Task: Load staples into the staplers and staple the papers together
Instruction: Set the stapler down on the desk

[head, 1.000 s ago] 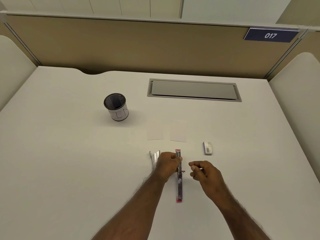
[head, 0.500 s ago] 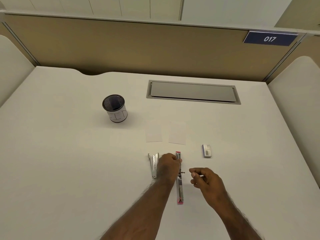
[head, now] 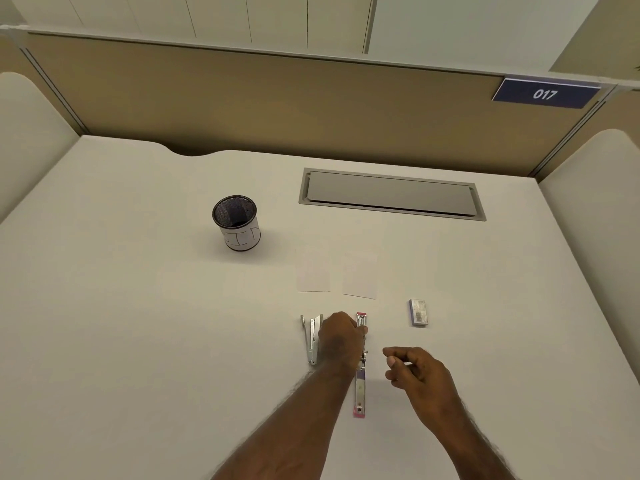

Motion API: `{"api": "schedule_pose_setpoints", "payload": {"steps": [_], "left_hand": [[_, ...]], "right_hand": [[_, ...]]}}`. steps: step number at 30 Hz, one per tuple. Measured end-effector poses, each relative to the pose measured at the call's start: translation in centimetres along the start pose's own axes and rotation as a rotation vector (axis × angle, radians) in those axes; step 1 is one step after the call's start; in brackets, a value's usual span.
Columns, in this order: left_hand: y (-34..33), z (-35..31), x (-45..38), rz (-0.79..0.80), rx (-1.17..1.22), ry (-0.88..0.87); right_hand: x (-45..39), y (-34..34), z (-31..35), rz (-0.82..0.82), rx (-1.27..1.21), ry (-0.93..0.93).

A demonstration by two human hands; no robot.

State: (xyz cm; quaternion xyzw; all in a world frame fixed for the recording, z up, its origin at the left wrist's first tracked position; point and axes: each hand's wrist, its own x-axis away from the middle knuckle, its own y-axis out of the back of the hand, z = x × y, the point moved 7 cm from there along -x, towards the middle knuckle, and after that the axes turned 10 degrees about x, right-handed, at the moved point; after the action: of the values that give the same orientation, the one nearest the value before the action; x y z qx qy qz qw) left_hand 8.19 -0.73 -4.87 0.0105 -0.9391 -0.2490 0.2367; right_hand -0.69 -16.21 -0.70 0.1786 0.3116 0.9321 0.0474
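— Stapler, the pink one point(head: 361, 382): where is it lying now?

— It is lying swung fully open in a straight line on the white worktop point(head: 138, 341), its far end pointing at the two papers. The left hand point(head: 341, 336) is curling its fingers over the far half and gripping it, just as half a second ago.

— And the right hand point(head: 414, 370)?

— It is hovering just right of the stapler's middle, fingers curled, thumb and forefinger pinching something thin and pale. It looks like a staple strip, but it is too small to tell. Compared with a second ago, that hand is sitting a little lower and slightly farther from the stapler.

— What is lying around them?

— A second, silvery stapler point(head: 312, 339) is lying open just left of the left hand, and more of it is showing than a second ago. Two small white papers point(head: 313, 271) point(head: 360, 277) are lying side by side beyond both staplers, apart from each other. A small staple box point(head: 418, 312) is resting to the right, and a black mesh cup point(head: 237, 223) is standing well off to the far left, none of them shifting.
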Motion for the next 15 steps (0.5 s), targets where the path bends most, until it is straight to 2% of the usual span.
{"api": "schedule_pose_setpoints", "payload": {"steps": [3,8,11,15], "left_hand": [[0.1,-0.3,0.1,-0.017,0.019,-0.026],[1.9,-2.5,0.9,-0.097,0.052,-0.219],[4.4,-3.0,1.4,-0.176,-0.048,-0.361],[7.9,-1.7,1.1,-0.265,-0.243,-0.437]], "right_hand": [[-0.2,-0.1,0.4,-0.003,0.008,-0.004],[-0.7,0.1,1.2,-0.022,-0.024,-0.010],[-1.2,0.2,2.2,-0.049,-0.044,0.001],[-2.1,-0.5,4.1,-0.043,-0.086,0.028]]}}
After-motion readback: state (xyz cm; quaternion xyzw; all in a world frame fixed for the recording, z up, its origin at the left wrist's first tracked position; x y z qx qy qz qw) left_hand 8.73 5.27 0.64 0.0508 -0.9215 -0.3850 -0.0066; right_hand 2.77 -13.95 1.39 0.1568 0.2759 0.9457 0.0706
